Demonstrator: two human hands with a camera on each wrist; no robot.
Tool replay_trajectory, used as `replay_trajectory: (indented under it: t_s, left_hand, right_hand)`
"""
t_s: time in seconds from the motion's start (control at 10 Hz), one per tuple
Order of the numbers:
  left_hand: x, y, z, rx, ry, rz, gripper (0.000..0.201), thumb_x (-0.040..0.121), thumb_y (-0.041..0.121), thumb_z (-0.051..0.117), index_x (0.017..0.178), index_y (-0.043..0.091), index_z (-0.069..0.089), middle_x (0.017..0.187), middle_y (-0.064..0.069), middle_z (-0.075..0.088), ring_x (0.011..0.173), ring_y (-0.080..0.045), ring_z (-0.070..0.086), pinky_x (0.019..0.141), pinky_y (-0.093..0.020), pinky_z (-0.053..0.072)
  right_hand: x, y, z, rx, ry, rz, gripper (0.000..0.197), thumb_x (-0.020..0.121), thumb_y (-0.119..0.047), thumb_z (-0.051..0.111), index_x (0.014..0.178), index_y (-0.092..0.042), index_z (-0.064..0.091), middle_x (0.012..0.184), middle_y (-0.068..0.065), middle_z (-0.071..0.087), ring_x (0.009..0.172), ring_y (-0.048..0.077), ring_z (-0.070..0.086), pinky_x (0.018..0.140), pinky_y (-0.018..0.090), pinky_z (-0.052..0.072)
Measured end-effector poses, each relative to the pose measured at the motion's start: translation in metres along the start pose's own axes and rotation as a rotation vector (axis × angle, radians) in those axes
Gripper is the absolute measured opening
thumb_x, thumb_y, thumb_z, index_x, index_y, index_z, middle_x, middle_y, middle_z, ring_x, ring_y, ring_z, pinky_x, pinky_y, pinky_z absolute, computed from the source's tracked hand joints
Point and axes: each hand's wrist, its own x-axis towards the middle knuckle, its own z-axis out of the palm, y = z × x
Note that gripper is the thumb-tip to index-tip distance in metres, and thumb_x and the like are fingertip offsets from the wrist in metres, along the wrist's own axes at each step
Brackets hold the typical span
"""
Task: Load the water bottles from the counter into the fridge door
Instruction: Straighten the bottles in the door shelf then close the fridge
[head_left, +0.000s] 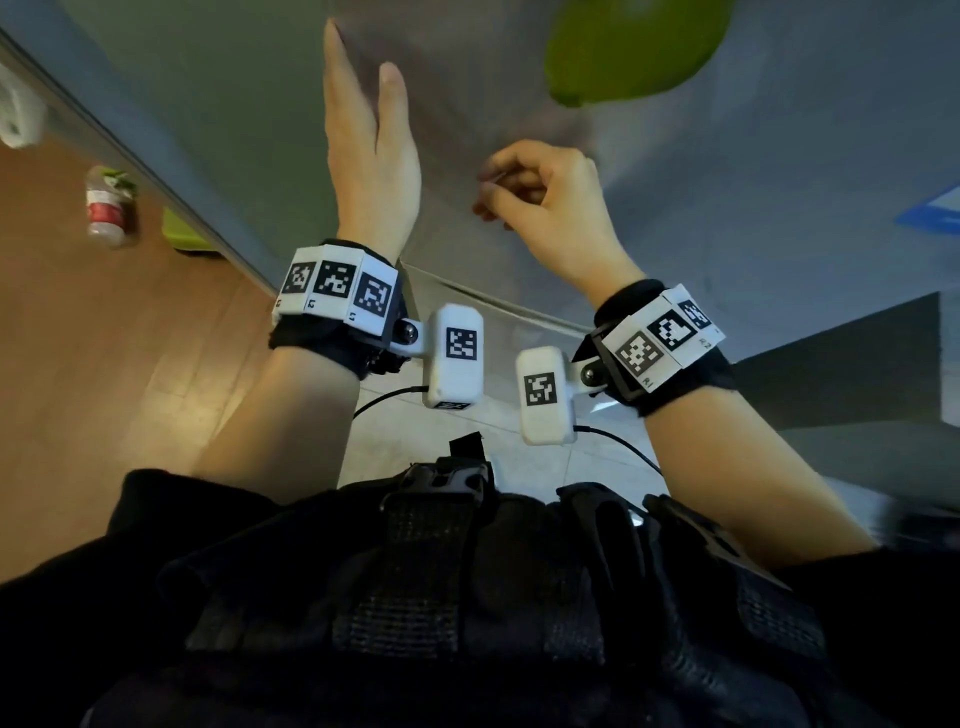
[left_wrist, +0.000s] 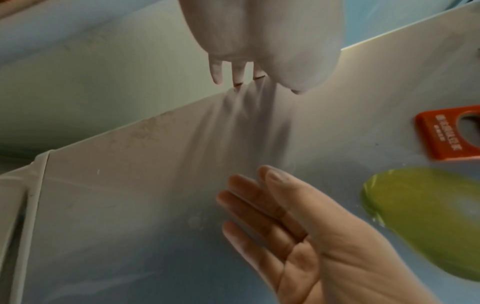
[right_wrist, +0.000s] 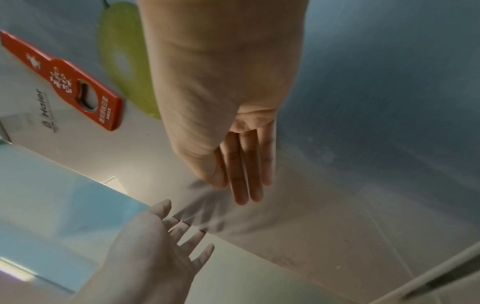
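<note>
One water bottle (head_left: 109, 208) with a red and white label stands on the wooden counter (head_left: 104, 338) at the far left, out of reach of both hands. The grey fridge door (head_left: 727, 156) fills the view ahead. My left hand (head_left: 361, 78) is held up flat against it, fingers straight and together, and holds nothing (left_wrist: 259, 205). I cannot tell whether it touches the door. My right hand (head_left: 498, 197) is beside it with loosely bent, spread fingers. Its fingertips (right_wrist: 182, 228) sit at an edge of the door (right_wrist: 337, 226), and it is empty too.
A green magnet (head_left: 634, 47) and a red bottle-opener magnet (left_wrist: 451, 133) stick to the door above my hands. A blue sticker (head_left: 935, 213) is at the right. A green object (head_left: 182, 234) sits on the counter by the fridge side.
</note>
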Motion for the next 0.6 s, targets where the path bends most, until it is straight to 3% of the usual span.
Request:
replay_trajectory:
  t_s: [0.1, 0.2, 0.3, 0.4, 0.5, 0.6]
  left_hand:
    - [0.01, -0.004, 0.006, 0.039, -0.014, 0.042, 0.061, 0.101, 0.024, 0.032, 0.145, -0.006, 0.004, 0.157, -0.024, 0.006, 0.147, -0.03, 0.009, 0.124, -0.039, 0.008]
    - [0.014, -0.005, 0.005, 0.069, -0.041, 0.083, 0.061, 0.101, 0.018, 0.033, 0.144, -0.01, 0.0, 0.156, -0.027, 0.002, 0.147, -0.033, 0.005, 0.114, -0.013, 0.001]
    - [0.013, -0.01, 0.003, 0.089, -0.067, 0.121, 0.06, 0.102, 0.016, 0.033, 0.144, -0.011, -0.001, 0.156, -0.028, 0.001, 0.147, -0.033, 0.005, 0.11, -0.005, -0.002]
    - [0.006, -0.004, 0.002, 0.125, -0.068, 0.124, 0.063, 0.101, 0.022, 0.035, 0.144, -0.011, 0.001, 0.155, -0.029, 0.002, 0.147, -0.035, 0.005, 0.121, -0.033, 0.006]
    - [-0.007, 0.007, 0.003, 0.129, -0.012, 0.174, 0.063, 0.1, 0.024, 0.038, 0.144, -0.011, 0.01, 0.154, -0.031, 0.007, 0.145, -0.039, 0.011, 0.121, -0.041, 0.013]
    - [-0.021, 0.024, 0.008, 0.062, 0.044, 0.239, 0.056, 0.097, 0.024, 0.041, 0.141, -0.007, 0.025, 0.151, -0.03, 0.017, 0.142, -0.039, 0.021, 0.118, -0.047, 0.025]
  right_hand:
    - [0.001, -0.002, -0.003, -0.025, 0.05, 0.046, 0.01, 0.086, -0.007, 0.061, 0.092, -0.015, 0.062, 0.076, 0.003, 0.071, 0.073, 0.013, 0.072, 0.068, 0.016, 0.052]
    - [-0.002, -0.004, -0.001, -0.068, 0.096, 0.072, 0.013, 0.085, -0.009, 0.061, 0.098, -0.009, 0.064, 0.075, 0.002, 0.07, 0.075, 0.017, 0.072, 0.07, 0.02, 0.053]
    - [-0.007, -0.007, 0.002, -0.09, 0.157, 0.1, 0.012, 0.085, -0.009, 0.063, 0.097, -0.01, 0.064, 0.073, 0.0, 0.068, 0.074, 0.021, 0.071, 0.069, 0.022, 0.053]
    - [-0.016, -0.012, 0.002, -0.105, 0.193, 0.128, 0.013, 0.084, -0.008, 0.062, 0.097, -0.008, 0.064, 0.074, 0.004, 0.069, 0.074, 0.026, 0.07, 0.069, 0.027, 0.054]
    - [-0.028, -0.016, -0.001, -0.12, 0.215, 0.142, 0.014, 0.083, -0.007, 0.063, 0.096, -0.007, 0.065, 0.079, 0.014, 0.073, 0.075, 0.03, 0.069, 0.074, 0.037, 0.057]
    - [-0.044, -0.02, -0.014, -0.139, 0.24, 0.151, 0.011, 0.083, -0.01, 0.065, 0.094, -0.008, 0.066, 0.082, 0.016, 0.073, 0.077, 0.031, 0.068, 0.076, 0.037, 0.057]
